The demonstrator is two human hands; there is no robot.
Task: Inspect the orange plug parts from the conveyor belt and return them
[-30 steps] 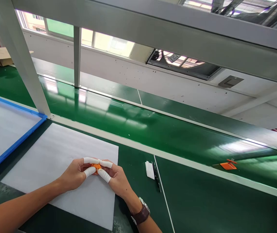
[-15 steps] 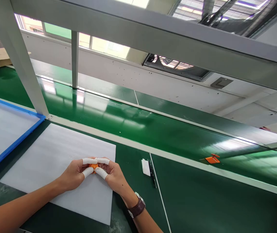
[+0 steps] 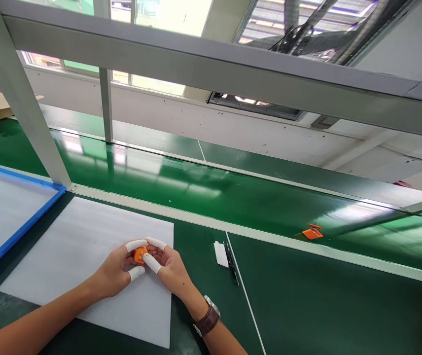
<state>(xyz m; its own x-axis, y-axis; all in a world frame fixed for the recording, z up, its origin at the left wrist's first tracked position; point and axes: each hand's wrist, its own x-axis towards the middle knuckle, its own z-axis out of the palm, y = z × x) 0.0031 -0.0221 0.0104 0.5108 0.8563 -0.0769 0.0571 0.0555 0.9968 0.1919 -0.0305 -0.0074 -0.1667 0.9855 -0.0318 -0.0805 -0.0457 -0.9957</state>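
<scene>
A small, rounded orange plastic piece (image 3: pixel 140 254) is between my two hands, above a white foam sheet (image 3: pixel 96 231). My left hand (image 3: pixel 113 273) curls its fingers behind and beside the piece, its thumb standing off below. The thumb of my right hand (image 3: pixel 172 270) presses on the piece's near face, with the fingers curved behind. White finger covers wrap the thumbs and index fingers. Parts of the piece are hidden by the fingers.
On the dark green bench, right of the sheet, lie a white card-like item (image 3: pixel 221 254) and a black pen-like tool (image 3: pixel 231 264). A blue-edged white panel (image 3: pixel 7 212) is at left. Another orange part (image 3: pixel 312 233) sits on the glossy green belt beyond the metal rail (image 3: pixel 196 222).
My left thumb has come off the orange piece and dropped lower. The piece is turned, showing more of its face, and my right thumb rests on it. The view has tilted slightly upward.
</scene>
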